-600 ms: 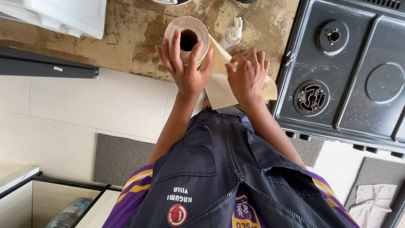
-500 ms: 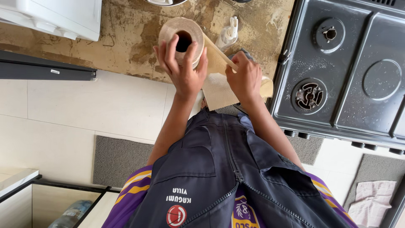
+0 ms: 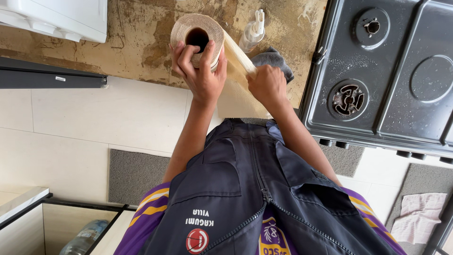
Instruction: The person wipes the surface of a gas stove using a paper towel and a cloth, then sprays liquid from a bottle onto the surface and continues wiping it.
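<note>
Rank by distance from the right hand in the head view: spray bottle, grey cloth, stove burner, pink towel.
From the right hand:
1. Grey cloth, just behind the hand, touching or nearly so.
2. Spray bottle, on the counter above.
3. Stove burner, to the right.
4. Pink towel, on the floor, lower right.

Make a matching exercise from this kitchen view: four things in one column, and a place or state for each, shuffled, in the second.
Things
1. beige paper towel roll
2. white spray bottle
3. dark grey cloth
4. black gas stove

Places or states
A. lies on the worn counter beyond the right hand
B. beside the counter, burners unlit
C. gripped by the left hand, a sheet pulled out
D. stands on the counter beyond the cloth

Pairs: 1-C, 2-D, 3-A, 4-B
</note>
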